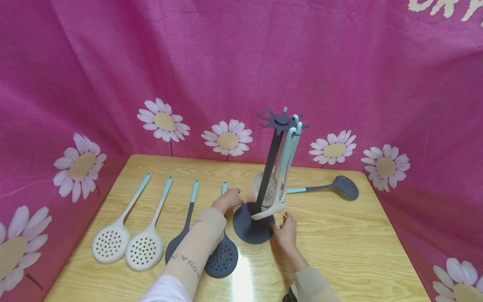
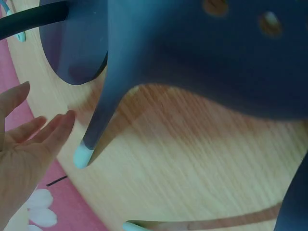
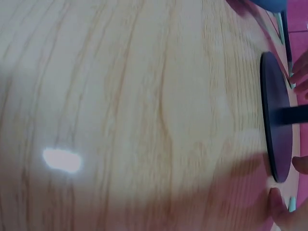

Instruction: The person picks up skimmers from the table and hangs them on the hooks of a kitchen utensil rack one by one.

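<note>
A dark utensil stand has a round base (image 1: 250, 230) (image 2: 77, 57) (image 3: 279, 120), an upright post (image 1: 269, 172) and a hooked top. White utensils with mint handles (image 1: 288, 147) hang on its right side, among them a ladle (image 1: 272, 211). Beside the base's back left, my left hand (image 1: 228, 202) (image 2: 31, 149) is open, its fingers apart from the base in the left wrist view. Thumb and fingers spread, my right hand (image 1: 286, 235) (image 3: 291, 211) is at the base's right edge; whether it touches is unclear. Neither hand holds anything.
Left of the stand lie two white skimmers (image 1: 111, 243) (image 1: 145, 249) and two dark ones (image 1: 174, 244) (image 1: 222, 258), the latter partly under my left arm. A dark slotted ladle (image 1: 345, 187) lies behind right. Pink cloth (image 1: 226, 63) surrounds the wooden table (image 1: 339, 235).
</note>
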Action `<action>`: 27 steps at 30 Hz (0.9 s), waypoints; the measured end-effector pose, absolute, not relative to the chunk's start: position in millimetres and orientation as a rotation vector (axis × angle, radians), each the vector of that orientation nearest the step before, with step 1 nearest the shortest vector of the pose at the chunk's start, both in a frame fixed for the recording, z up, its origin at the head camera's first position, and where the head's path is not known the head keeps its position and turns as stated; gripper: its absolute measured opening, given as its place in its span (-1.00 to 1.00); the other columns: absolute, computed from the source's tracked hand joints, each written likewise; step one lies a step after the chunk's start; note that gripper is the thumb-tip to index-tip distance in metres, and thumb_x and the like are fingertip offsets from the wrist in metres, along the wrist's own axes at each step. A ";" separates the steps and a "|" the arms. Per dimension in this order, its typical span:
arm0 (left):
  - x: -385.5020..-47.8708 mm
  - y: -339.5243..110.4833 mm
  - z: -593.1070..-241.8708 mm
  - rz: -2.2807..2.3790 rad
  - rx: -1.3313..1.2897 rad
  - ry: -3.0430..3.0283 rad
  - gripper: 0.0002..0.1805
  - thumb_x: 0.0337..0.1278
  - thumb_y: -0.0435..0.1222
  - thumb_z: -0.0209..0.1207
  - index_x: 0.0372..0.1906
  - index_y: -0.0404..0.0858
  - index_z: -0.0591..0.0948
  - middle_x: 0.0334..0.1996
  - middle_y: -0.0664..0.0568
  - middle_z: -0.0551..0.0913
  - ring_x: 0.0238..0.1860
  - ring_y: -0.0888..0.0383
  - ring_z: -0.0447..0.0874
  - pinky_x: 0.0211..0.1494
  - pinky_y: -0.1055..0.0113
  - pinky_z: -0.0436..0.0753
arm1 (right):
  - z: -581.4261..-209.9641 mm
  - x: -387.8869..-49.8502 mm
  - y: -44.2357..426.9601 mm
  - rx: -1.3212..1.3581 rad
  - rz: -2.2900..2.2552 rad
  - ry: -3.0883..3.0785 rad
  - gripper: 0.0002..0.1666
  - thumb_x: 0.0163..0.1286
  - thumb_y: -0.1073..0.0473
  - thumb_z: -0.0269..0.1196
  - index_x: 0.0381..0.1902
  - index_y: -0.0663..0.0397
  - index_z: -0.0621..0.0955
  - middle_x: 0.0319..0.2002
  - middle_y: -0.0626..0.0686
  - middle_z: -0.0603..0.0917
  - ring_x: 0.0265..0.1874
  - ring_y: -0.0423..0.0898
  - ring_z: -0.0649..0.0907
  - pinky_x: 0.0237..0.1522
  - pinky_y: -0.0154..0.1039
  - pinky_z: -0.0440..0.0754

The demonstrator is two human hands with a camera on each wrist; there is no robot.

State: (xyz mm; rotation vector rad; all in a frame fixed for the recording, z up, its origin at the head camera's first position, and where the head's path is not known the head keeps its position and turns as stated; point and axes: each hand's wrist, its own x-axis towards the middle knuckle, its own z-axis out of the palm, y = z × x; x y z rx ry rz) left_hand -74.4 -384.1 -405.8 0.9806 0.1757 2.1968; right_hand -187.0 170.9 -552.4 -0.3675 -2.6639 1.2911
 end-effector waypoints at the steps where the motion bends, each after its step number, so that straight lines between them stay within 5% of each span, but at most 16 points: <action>1: -73.7 -385.4 -404.0 2.194 0.968 0.199 -0.40 0.37 0.05 -0.54 0.44 -0.01 -0.17 0.45 0.08 -0.19 0.43 0.05 -0.27 0.39 0.21 -0.19 | -552.7 -186.6 169.5 -0.354 1.277 -2.679 -0.22 0.00 0.34 0.33 0.12 0.61 0.26 -0.14 0.43 0.43 -0.31 0.13 0.52 -0.16 0.00 0.49; 10: -75.2 -390.9 -409.6 2.189 1.020 0.268 -0.42 0.36 0.05 -0.60 0.42 0.04 -0.24 0.45 0.09 -0.25 0.43 0.12 -0.31 0.39 0.20 -0.18 | -552.1 -181.5 158.3 -0.288 1.161 -2.815 -0.28 -0.17 0.27 0.44 -0.08 0.59 0.42 -0.30 0.32 0.41 -0.29 0.18 0.45 -0.21 0.03 0.46; 20: -74.7 -375.9 -397.8 2.158 1.032 0.166 -0.40 0.37 0.04 -0.55 0.43 -0.01 -0.22 0.45 0.01 -0.25 0.42 0.02 -0.25 0.40 0.21 -0.19 | -553.9 -170.6 146.5 -0.257 1.148 -2.870 0.10 -0.46 0.18 0.59 0.06 0.56 0.34 -0.15 0.36 0.31 -0.10 0.28 0.33 -0.08 0.09 0.33; 27: -72.9 -380.5 -401.1 2.204 1.035 0.306 -0.43 0.36 0.04 -0.61 0.43 0.04 -0.18 0.45 0.13 -0.21 0.43 0.20 -0.29 0.40 0.26 -0.14 | -559.3 -167.6 144.4 -0.178 1.105 -2.884 0.30 -0.61 0.10 0.63 0.13 0.52 0.26 -0.13 0.32 0.27 -0.07 0.23 0.26 -0.07 0.05 0.31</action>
